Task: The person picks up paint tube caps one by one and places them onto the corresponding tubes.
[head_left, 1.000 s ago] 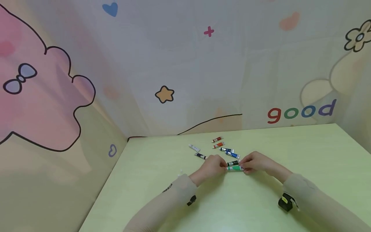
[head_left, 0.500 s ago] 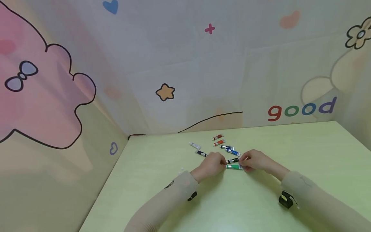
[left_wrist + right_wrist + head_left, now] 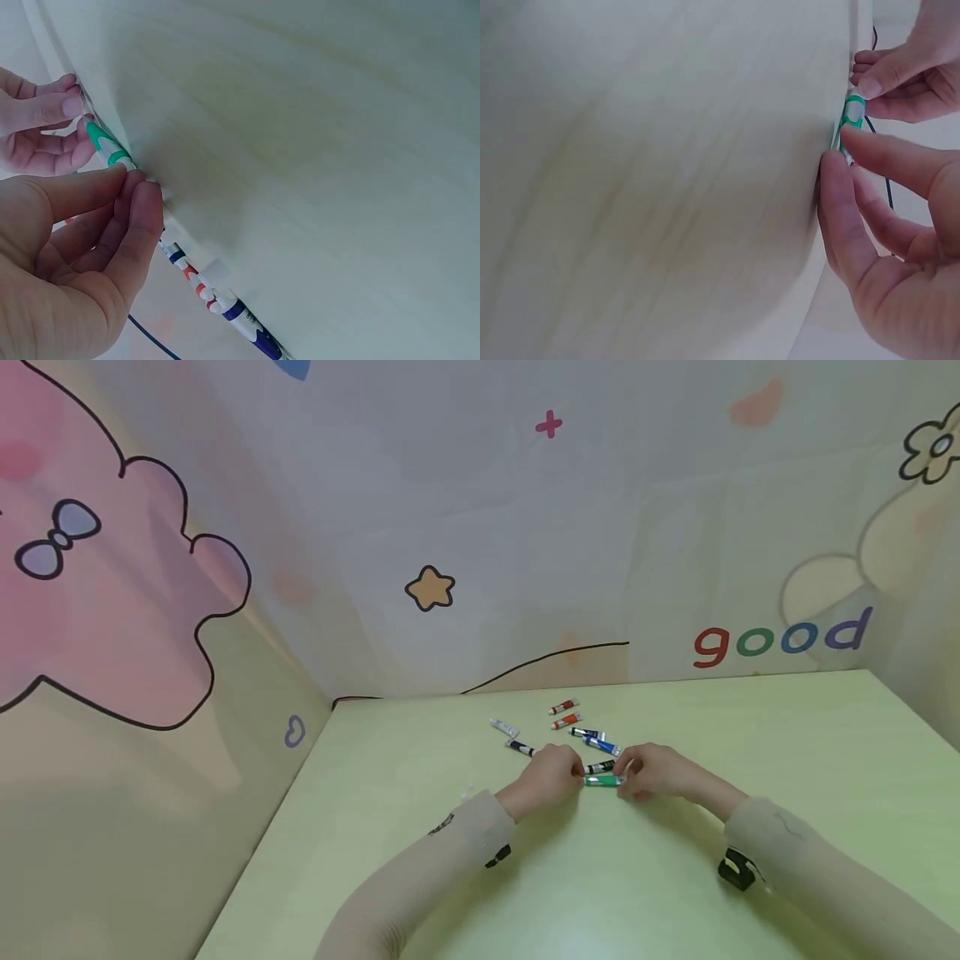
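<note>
A green paint tube [image 3: 603, 782] lies on the table between the two hands, just in front of a black-labelled tube [image 3: 598, 767] lying almost parallel to it. The left hand [image 3: 551, 775] pinches the green tube's white cap end between thumb and fingers, as the left wrist view shows. At its other, flat end, the right hand [image 3: 654, 770] holds the tube with thumb and fingertips; in the right wrist view the thumb [image 3: 885, 154] covers part of it. Behind the left hand, a dark-labelled tube [image 3: 520, 747] is partly hidden by the knuckles.
Farther back lie a white tube [image 3: 504, 727], a dark red tube [image 3: 564, 707], an orange-red tube [image 3: 567, 721], a navy tube [image 3: 587, 733] and a blue tube [image 3: 601, 745]. A small clear item [image 3: 468, 791] sits left of the left sleeve. A printed curtain [image 3: 517, 527] hangs behind the table.
The head view has tilted slightly down, so everything sits higher in it. The right fingers have shifted a little left along the green tube's end; the left hand keeps its place at the cap.
</note>
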`<state>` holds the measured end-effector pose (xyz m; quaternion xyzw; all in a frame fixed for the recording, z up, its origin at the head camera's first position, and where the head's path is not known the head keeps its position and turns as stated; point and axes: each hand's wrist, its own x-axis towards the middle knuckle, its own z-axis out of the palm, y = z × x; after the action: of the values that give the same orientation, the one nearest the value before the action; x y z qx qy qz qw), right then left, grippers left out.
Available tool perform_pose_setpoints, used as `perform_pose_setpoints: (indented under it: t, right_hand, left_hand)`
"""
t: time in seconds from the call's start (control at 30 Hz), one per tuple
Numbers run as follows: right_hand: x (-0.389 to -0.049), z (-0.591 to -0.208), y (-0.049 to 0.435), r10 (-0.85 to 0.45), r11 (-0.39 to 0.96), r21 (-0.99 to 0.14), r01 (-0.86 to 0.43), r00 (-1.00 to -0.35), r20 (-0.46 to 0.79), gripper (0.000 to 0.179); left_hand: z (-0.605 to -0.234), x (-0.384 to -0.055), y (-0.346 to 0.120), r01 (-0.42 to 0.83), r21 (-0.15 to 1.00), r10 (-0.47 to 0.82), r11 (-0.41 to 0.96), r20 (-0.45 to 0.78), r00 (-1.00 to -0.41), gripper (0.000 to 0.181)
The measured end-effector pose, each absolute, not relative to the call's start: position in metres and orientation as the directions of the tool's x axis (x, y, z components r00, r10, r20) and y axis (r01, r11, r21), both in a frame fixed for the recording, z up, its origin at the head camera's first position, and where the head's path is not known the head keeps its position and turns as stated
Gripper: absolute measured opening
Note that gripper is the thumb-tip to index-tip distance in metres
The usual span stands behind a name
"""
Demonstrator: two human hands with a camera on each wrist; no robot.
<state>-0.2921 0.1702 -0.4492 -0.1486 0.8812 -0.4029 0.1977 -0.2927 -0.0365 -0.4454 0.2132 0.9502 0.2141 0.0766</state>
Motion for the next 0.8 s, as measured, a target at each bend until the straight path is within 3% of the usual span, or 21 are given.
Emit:
perform_pose_setpoints:
  t: [0.43,0.8]
  right_hand:
    - [-0.295,-0.450,0.175,-0.382,0.701,-0.702,-0.128,-0.898,-0.217,0.017]
    - [-0.330,-0.428,0.173,-0.367,0.762,-0.605,-0.230,-0.924,-0.111,0.032]
  left_hand:
    - [-0.463,-0.290,-0.035,0.332,0.493,0.415,0.804,-0.066,-0.907,0.007]
    - [-0.433,-0.291,-0.055,0.433,0.431,0.475,0.792,0.010,-0.880,0.008]
